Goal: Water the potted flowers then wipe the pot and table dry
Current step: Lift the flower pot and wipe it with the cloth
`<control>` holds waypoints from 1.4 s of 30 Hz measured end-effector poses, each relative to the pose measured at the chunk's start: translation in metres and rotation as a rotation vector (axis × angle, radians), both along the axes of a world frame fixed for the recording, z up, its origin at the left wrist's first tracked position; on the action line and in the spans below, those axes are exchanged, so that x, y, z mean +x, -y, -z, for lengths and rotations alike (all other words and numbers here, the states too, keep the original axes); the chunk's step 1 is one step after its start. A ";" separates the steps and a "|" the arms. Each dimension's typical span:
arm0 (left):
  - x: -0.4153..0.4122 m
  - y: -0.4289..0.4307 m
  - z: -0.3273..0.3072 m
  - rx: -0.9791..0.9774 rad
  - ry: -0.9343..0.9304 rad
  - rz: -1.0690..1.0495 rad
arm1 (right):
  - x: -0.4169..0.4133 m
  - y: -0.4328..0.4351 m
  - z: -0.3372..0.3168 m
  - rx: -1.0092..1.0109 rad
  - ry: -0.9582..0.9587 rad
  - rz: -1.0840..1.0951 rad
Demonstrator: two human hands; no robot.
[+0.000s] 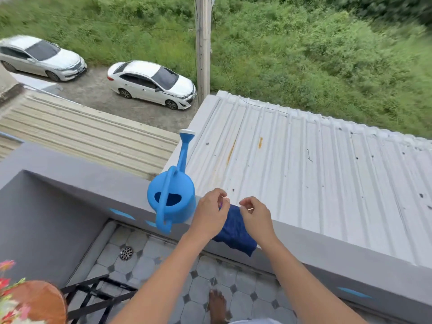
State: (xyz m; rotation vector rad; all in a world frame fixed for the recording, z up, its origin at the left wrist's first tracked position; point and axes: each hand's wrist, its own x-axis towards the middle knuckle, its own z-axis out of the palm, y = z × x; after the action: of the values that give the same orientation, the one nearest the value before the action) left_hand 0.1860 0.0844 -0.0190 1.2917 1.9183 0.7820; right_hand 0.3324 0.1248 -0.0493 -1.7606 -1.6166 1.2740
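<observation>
the flowers and round table are cut off at the lower-left edge; both hands cover the dark blue cloth's top.

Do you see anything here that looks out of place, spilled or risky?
No spill shows. The watering can stands upright on the balcony wall, at its outer edge above a drop. The dark blue cloth hangs over the same wall, under both hands. Either might fall.

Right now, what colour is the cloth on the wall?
Dark blue. The cloth drapes over the grey wall, clearest in the head view.
</observation>
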 end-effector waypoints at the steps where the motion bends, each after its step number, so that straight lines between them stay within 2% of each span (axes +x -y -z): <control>1: -0.003 0.000 0.019 -0.124 -0.055 -0.014 | 0.003 0.003 0.007 -0.016 0.016 -0.026; 4: -0.006 0.003 0.058 -0.369 -0.177 -0.092 | 0.008 0.015 0.020 -0.063 0.046 -0.095; 8: 0.005 0.003 0.066 -0.368 0.056 -0.230 | 0.021 0.030 0.032 -0.072 0.096 -0.154; 10: 0.007 0.005 0.063 -0.397 0.115 -0.202 | 0.020 0.035 0.034 -0.084 0.116 -0.194; 14: 0.008 0.016 0.048 -0.305 0.203 -0.066 | 0.014 0.036 0.035 -0.017 0.176 -0.339; 17: 0.002 0.039 0.035 -0.203 0.222 -0.044 | 0.003 0.035 0.035 -0.022 0.217 -0.480; 19: -0.009 0.059 0.034 -0.163 0.253 -0.105 | -0.008 0.034 0.035 -0.014 0.219 -0.591; 22: -0.030 0.096 0.027 -0.157 0.374 -0.220 | -0.034 0.042 0.030 -0.064 0.115 -0.747; 25: -0.056 0.143 0.020 -0.219 0.355 -0.277 | -0.069 0.064 0.031 -0.093 0.094 -0.904; 28: -0.087 0.198 0.018 -0.239 0.250 -0.474 | -0.112 0.094 0.036 -0.112 0.048 -1.005; 32: -0.133 0.267 0.008 -0.171 0.188 -0.889 | -0.175 0.136 0.036 -0.191 -0.061 -1.038; 37: -0.183 0.347 0.018 -0.114 0.484 -1.436 | -0.254 0.190 0.019 -0.262 -0.158 -1.031; 42: -0.212 0.390 0.041 -0.126 0.754 -1.662 | -0.305 0.234 0.017 -0.318 -0.185 -0.959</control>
State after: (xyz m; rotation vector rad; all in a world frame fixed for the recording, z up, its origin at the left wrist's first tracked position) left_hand -0.0257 -0.3061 -0.0605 -0.9343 1.9289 1.4956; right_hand 0.0276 -0.1090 -0.0667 -0.9119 -2.3337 2.1153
